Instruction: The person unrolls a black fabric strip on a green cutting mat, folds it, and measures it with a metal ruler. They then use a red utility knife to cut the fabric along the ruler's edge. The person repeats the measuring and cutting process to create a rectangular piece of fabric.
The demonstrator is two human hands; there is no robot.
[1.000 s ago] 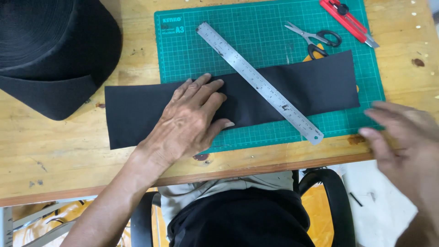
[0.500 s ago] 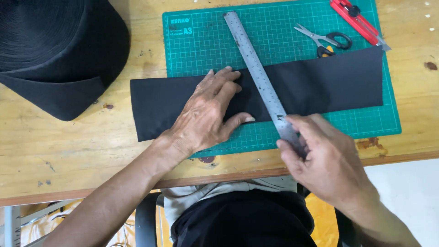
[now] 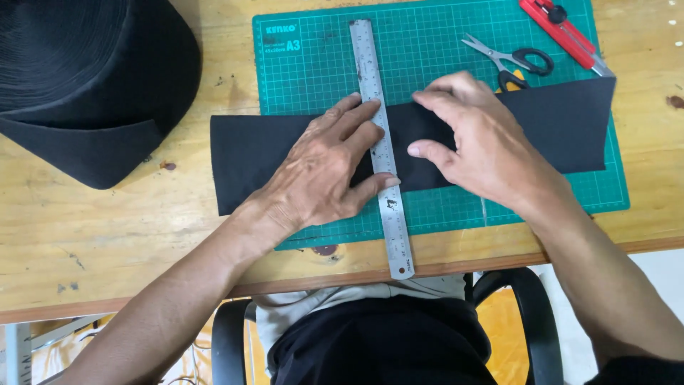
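A long black fabric strip [image 3: 563, 128] lies across a green cutting mat [image 3: 427, 50] on a wooden table. A steel ruler [image 3: 372, 64] runs nearly straight down over the strip, its lower end past the mat's front edge. My left hand [image 3: 324, 167] lies flat on the strip, fingertips pressing the ruler's left side. My right hand [image 3: 477, 139] rests on the strip just right of the ruler, thumb and fingers spread and touching the fabric.
Scissors [image 3: 509, 57] and a red utility knife [image 3: 559, 21] lie at the mat's top right. A large roll of black fabric [image 3: 85, 78] fills the table's upper left. The table's front edge [image 3: 142, 299] runs below, with a chair under it.
The ruler has turned from a diagonal to nearly vertical across the strip. My right hand has moved from the ruler's lower end up onto the fabric beside it. My left fingers now press the ruler.
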